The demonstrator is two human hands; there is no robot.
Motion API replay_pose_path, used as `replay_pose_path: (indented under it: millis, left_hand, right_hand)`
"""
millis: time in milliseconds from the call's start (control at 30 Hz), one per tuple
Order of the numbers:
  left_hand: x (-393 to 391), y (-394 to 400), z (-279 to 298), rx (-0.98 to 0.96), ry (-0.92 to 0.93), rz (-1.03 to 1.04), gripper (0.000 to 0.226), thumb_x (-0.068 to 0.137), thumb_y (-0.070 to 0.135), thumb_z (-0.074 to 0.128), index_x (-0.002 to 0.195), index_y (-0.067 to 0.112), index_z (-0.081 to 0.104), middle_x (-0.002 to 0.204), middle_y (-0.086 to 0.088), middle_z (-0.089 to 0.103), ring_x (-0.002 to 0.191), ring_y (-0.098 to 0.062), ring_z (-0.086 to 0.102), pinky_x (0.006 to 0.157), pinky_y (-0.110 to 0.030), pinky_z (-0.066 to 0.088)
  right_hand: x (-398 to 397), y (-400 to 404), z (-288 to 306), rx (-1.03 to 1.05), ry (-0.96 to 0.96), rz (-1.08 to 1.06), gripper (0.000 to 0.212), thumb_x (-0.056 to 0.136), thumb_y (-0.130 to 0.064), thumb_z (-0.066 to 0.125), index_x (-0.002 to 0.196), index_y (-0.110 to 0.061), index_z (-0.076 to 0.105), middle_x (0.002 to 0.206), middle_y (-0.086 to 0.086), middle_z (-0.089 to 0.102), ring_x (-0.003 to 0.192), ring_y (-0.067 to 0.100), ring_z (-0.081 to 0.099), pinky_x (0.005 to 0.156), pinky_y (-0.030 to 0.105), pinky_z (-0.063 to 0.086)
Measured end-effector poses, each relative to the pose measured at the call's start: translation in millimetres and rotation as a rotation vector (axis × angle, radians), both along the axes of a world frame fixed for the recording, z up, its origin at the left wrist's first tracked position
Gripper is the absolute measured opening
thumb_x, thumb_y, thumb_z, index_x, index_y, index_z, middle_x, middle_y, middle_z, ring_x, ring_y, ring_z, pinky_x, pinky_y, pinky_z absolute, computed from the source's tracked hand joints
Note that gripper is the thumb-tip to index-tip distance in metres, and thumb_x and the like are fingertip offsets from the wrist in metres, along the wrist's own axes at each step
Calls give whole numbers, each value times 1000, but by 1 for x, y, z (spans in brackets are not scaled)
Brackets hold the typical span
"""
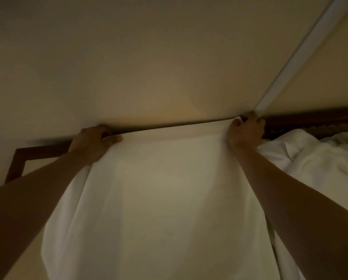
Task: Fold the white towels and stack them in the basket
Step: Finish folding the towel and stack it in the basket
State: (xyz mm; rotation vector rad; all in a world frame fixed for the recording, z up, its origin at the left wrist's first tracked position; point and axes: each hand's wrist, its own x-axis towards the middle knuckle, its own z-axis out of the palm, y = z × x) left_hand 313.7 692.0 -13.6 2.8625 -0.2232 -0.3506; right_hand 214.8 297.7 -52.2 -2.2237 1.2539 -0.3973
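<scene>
Towel (159,188) hangs from mid-frame down to the lower edge, spread flat toward the camera. Its top edge runs left–right, pulled taut between both hands. Left hand (94,141) pinches the left corner; right hand (245,131) grips the right corner, fingers curled. Hands sit level, well apart — judged ready to bring corner to corner. Farther off, right of frame: rumpled white bedding (310,158). Basket not in view.

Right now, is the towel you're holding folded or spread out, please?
Spread out: the left hand and right hand grip the white towel's top corners, stretching its edge taut.
</scene>
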Motion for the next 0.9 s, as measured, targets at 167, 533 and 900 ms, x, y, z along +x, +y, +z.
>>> replay_pose_path:
  millis: [167, 533, 900]
  left_hand:
    - [-14, 31, 6, -214, 74, 88, 23, 94, 48, 63, 96, 26, 68, 94, -1, 68, 93, -22, 62, 80, -30, 41]
    - [-57, 144, 25, -265, 407, 74, 33, 92, 56, 61, 95, 24, 72, 95, 7, 71, 88, -12, 68, 72, -24, 49]
    - [52, 188, 31, 12, 140, -131, 63, 85, 63, 68, 128, 17, 66, 133, -11, 62, 118, -31, 57, 91, -35, 44]
  right_hand:
    - [1, 87, 30, -203, 37, 256, 46, 93, -32, 43, 134, -14, 52, 143, 16, 45, 130, 39, 40, 98, 53, 36]
    - [-17, 286, 1, -213, 350, 965, 65, 102, -57, 14, 161, -34, -1, 168, -2, -15, 153, 30, -20, 118, 63, -12]
    - [-13, 292, 8, -280, 392, 921, 63, 100, -60, 12, 159, -41, -1, 168, -14, -11, 155, 21, -14, 121, 58, -7]
